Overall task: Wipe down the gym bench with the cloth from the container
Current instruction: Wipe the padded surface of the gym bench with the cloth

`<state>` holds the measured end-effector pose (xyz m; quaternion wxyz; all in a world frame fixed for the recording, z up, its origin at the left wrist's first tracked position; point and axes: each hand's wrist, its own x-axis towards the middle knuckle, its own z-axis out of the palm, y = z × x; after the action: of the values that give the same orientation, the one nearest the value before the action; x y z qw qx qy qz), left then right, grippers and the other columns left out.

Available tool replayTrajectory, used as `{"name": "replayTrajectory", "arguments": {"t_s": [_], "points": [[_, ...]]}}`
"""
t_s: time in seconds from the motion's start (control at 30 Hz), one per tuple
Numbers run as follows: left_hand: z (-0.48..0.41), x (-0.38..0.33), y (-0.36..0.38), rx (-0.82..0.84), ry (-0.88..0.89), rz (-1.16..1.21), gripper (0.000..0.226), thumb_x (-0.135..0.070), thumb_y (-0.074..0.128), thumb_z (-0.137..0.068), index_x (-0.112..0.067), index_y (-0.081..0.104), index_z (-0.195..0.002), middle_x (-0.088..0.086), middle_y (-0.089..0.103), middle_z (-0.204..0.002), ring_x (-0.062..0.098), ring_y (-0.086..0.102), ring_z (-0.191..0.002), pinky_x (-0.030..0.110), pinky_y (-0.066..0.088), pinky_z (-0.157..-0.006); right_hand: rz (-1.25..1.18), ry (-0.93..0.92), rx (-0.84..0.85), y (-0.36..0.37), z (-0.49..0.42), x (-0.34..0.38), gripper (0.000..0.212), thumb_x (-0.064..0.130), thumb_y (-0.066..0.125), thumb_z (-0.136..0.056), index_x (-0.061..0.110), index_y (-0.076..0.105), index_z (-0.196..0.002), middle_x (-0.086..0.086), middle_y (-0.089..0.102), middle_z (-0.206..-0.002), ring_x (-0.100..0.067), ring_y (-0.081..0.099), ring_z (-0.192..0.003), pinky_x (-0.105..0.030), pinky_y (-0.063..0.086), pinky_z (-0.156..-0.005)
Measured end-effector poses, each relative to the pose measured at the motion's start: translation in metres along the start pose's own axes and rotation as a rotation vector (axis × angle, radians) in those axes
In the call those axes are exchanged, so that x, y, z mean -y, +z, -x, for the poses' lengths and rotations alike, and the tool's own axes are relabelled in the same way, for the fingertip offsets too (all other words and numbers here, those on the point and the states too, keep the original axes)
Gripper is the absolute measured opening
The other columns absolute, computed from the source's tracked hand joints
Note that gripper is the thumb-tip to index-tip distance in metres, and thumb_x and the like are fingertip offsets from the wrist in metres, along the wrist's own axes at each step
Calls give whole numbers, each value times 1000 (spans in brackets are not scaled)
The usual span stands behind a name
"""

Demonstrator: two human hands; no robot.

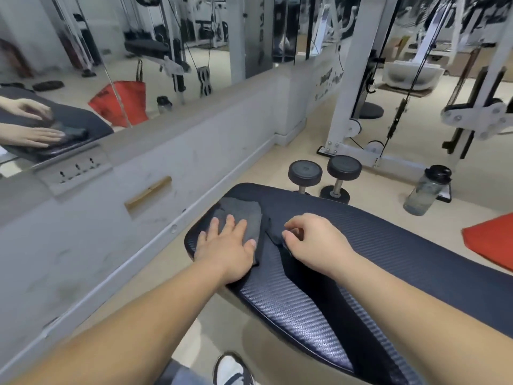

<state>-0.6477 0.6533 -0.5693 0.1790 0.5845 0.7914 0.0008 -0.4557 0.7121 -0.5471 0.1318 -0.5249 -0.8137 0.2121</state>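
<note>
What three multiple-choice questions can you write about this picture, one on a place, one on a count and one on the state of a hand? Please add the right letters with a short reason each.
1. Where is the cloth relative to the bench?
A. under it
B. on top of it, near one end
C. leaning against its side

2. How many dumbbells stand beyond the bench?
A. four
B. one
C. two

3. How is the left hand?
A. flat on the cloth, fingers straight
B. curled into a fist
C. raised in the air

Answers:
1 B, since the grey cloth lies on the dark pad by its rounded end.
2 C, since two black dumbbells stand upright side by side.
3 A, since the palm rests on the cloth with the fingers spread.
</note>
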Motion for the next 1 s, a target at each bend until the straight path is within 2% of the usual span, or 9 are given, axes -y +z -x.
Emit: {"name": "replayTrajectory", "arguments": {"t_s": [0.17, 0.3, 0.4, 0.47, 0.53, 0.6, 0.7, 0.8, 1.0], "points": [[56, -34, 19, 145, 372, -142, 67, -58, 25, -103, -37, 0, -162, -8, -10, -172, 24, -15, -158, 50, 0, -128, -134, -34, -87, -3, 43, -10, 29, 40, 60, -95, 32, 70, -121, 13, 64, -116, -13, 63, -114, -43, 54, -97], [31, -33, 5, 106, 137, -67, 65, -55, 23, -105, -35, 0, -162, -5, -11, -173, 28, -15, -158, 51, 2, -128, -96, -43, -18, -12, 68, -18, 31, 41, 59, -96, 32, 69, -125, 14, 61, -120, -14, 60, -119, -43, 53, -100], [44, -52, 17, 192, 214, -1, 67, -53, 24, -104, -32, 1, -163, -3, -11, -172, 29, -18, -157, 50, -2, -128, -60, -75, -3, -12, 73, -17, 36, 37, 58, -97, 28, 66, -131, 8, 60, -126, -18, 57, -123, -40, 50, -103], [52, -48, 20, 229, 338, 134, 59, -50, 26, -102, -36, 24, -160, -5, 11, -172, 27, -3, -159, 47, 5, -129, -1, -87, 22, -7, 74, -9, 36, 31, 50, -100, 27, 63, -133, 5, 59, -130, -22, 53, -126, -42, 48, -104], [46, -35, 13, 27, 369, 214, 49, -39, 32, -97, -34, 55, -139, -6, 52, -153, 28, 35, -149, 40, 29, -122, 173, -73, 71, 5, 74, 6, 39, 36, 42, -101, 27, 58, -135, 0, 59, -133, -28, 51, -128, -46, 45, -104], [34, -23, 4, -180, 294, 217, 40, -24, 43, -94, -29, 65, -127, -5, 65, -131, 25, 51, -127, 35, 43, -106, 368, -25, 121, 23, 75, 28, 48, 51, 35, -100, 21, 57, -131, -7, 56, -131, -34, 50, -124, -48, 42, -100], [20, -21, -5, -262, 216, 240, 46, -14, 47, -91, -26, 62, -132, -3, 60, -134, 25, 48, -123, 41, 47, -102, 440, -17, 95, 47, 68, 47, 68, 55, 26, -91, 11, 64, -126, -16, 59, -120, -40, 54, -112, -55, 44, -92], [9, -18, -6, -247, 200, 252, 45, -17, 49, -92, -26, 61, -133, -6, 52, -142, 23, 40, -127, 43, 47, -102, 420, -92, 142, 47, 36, 38, 82, 61, 14, -85, 20, 55, -143, -15, 51, -141, -38, 47, -131, -53, 40, -106], [-8, -15, -1, -214, 147, 251, 49, -16, 49, -96, -24, 51, -143, 3, 27, -164, 27, 17, -149, 45, 37, -114, 410, 159, 135, -7, -32, -39, 58, 62, 32, -103, 33, 42, -153, -10, 43, -153, -31, 37, -144, -46, 35, -114]]}}
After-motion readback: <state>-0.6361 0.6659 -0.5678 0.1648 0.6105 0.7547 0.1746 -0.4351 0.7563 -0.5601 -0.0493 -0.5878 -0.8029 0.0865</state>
